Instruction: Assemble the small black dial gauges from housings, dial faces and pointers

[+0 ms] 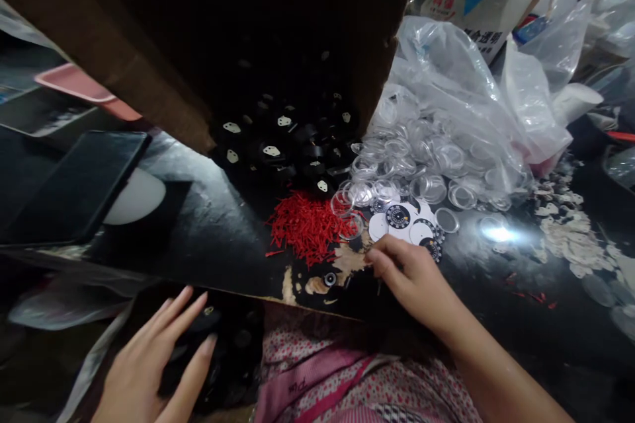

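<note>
My left hand (149, 357) is off the table's front edge with its fingers spread and nothing in them. Under it, black round parts (208, 310) lie in a dark space below the table. My right hand (414, 277) is low over the tabletop, thumb and fingers pinched together; what they hold, if anything, is hidden. Just beyond it lie white and black printed dial discs (398, 217). To its left are a pile of small red pointers (307, 228) and a small dark ring-shaped piece (330, 279) near the worn table edge.
A large cardboard box (193, 115) lies open towards me, spilling black parts with pale metal plates (271, 151). Clear plastic rings (426, 152) pour from a plastic bag (451, 66). Pale flat pieces (570, 238) lie at right. A dark tablet-like slab (74, 185) stands at left.
</note>
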The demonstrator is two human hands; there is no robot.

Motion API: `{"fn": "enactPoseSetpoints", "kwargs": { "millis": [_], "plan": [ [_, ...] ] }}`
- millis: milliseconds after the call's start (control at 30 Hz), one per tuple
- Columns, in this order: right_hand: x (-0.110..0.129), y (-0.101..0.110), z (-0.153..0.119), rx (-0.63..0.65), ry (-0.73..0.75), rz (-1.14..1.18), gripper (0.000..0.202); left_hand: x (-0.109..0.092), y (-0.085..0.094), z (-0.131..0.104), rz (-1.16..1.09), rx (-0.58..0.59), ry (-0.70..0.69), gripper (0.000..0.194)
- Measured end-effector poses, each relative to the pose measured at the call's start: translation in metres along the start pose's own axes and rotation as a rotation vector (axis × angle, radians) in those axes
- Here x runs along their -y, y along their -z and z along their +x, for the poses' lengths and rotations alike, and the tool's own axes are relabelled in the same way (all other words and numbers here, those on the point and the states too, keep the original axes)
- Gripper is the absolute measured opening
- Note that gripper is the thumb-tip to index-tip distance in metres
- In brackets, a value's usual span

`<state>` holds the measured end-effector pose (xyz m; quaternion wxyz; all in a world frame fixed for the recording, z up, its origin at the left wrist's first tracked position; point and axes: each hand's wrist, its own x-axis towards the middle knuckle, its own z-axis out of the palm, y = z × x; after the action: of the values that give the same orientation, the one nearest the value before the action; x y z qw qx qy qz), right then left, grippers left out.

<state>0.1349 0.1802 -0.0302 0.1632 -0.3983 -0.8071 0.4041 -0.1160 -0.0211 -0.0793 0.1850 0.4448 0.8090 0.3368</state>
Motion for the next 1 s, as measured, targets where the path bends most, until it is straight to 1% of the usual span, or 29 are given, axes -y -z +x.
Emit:
{"fn": "enactPoseSetpoints", "kwargs": {
  "millis": [33, 67, 133, 167, 233, 267, 333, 367, 433, 500, 533, 567, 600, 633, 667, 700, 733, 767, 833, 867, 900, 933, 967, 1000],
  "plan": [
    [0.004, -0.004, 0.001, 0.036, 0.044, -0.005, 0.023, -0.009, -0.002, 0.014, 0.049, -0.043, -0.093, 0.047],
    [0.009, -0.008, 0.002, 0.072, 0.103, -0.021, 0.02, -0.023, -0.008, 0.033, 0.056, -0.04, -0.178, 0.046],
    [0.019, -0.012, 0.001, 0.117, 0.203, -0.075, 0.016, -0.056, -0.031, 0.076, 0.025, 0.001, -0.314, 0.041],
    [0.021, -0.011, -0.001, 0.12, 0.22, -0.102, 0.016, -0.073, -0.044, 0.099, 0.038, 0.009, -0.367, 0.041],
    [0.022, -0.007, -0.006, 0.105, 0.172, -0.139, 0.017, -0.097, -0.07, 0.14, 0.079, 0.006, -0.405, 0.047],
    [0.019, -0.004, -0.01, 0.093, 0.124, -0.15, 0.018, -0.105, -0.08, 0.156, 0.085, 0.003, -0.412, 0.05],
    [0.012, 0.002, -0.017, 0.074, 0.034, -0.159, 0.018, -0.114, -0.092, 0.174, 0.087, 0.006, -0.415, 0.051],
    [0.008, 0.003, -0.021, 0.074, 0.007, -0.154, 0.018, -0.115, -0.094, 0.178, 0.086, 0.012, -0.415, 0.049],
    [0.001, 0.004, -0.025, 0.085, -0.017, -0.123, 0.017, -0.119, -0.089, 0.174, 0.084, 0.014, -0.399, 0.046],
    [-0.004, 0.003, -0.025, 0.073, -0.07, -0.01, 0.016, -0.123, -0.078, 0.159, 0.072, -0.005, -0.368, 0.05],
    [-0.006, 0.002, -0.024, 0.056, -0.105, 0.096, 0.017, -0.125, -0.073, 0.148, 0.058, 0.001, -0.363, 0.054],
    [-0.008, 0.002, -0.023, 0.041, -0.138, 0.227, 0.021, -0.126, -0.07, 0.134, 0.024, -0.016, -0.379, 0.058],
    [-0.008, 0.002, -0.022, 0.033, -0.163, 0.368, 0.028, -0.126, -0.069, 0.119, -0.021, 0.007, -0.419, 0.061],
    [-0.009, 0.003, -0.021, 0.031, -0.179, 0.497, 0.033, -0.124, -0.071, 0.103, -0.095, 0.092, -0.497, 0.059],
    [-0.009, 0.003, -0.02, 0.031, -0.187, 0.591, 0.035, -0.122, -0.076, 0.087, -0.181, 0.202, -0.552, 0.057],
    [-0.008, 0.004, -0.021, 0.032, -0.19, 0.646, 0.034, -0.118, -0.082, 0.072, -0.266, 0.298, -0.523, 0.056],
    [-0.008, 0.004, -0.022, 0.026, -0.199, 0.66, 0.031, -0.114, -0.089, 0.059, -0.357, 0.372, -0.444, 0.057],
    [-0.008, 0.006, -0.025, 0.024, -0.212, 0.641, 0.027, -0.111, -0.097, 0.048, -0.462, 0.443, -0.323, 0.057],
    [-0.011, 0.011, -0.032, 0.071, -0.221, 0.561, 0.024, -0.107, -0.11, 0.033, -0.711, 0.56, -0.003, 0.053],
    [-0.014, 0.016, -0.035, 0.101, -0.222, 0.507, 0.023, -0.108, -0.114, 0.027, -0.847, 0.613, 0.17, 0.048],
    [-0.019, 0.021, -0.039, 0.098, -0.23, 0.43, 0.023, -0.109, -0.116, 0.023, -0.97, 0.653, 0.344, 0.044],
    [-0.025, 0.027, -0.042, 0.056, -0.246, 0.319, 0.024, -0.111, -0.117, 0.02, -1.07, 0.668, 0.507, 0.042],
    [-0.032, 0.033, -0.044, -0.024, -0.27, 0.174, 0.026, -0.115, -0.116, 0.018, -1.142, 0.66, 0.649, 0.043],
    [-0.04, 0.039, -0.045, -0.125, -0.3, 0.007, 0.03, -0.118, -0.115, 0.016, -1.19, 0.637, 0.761, 0.045]
  ]
}}
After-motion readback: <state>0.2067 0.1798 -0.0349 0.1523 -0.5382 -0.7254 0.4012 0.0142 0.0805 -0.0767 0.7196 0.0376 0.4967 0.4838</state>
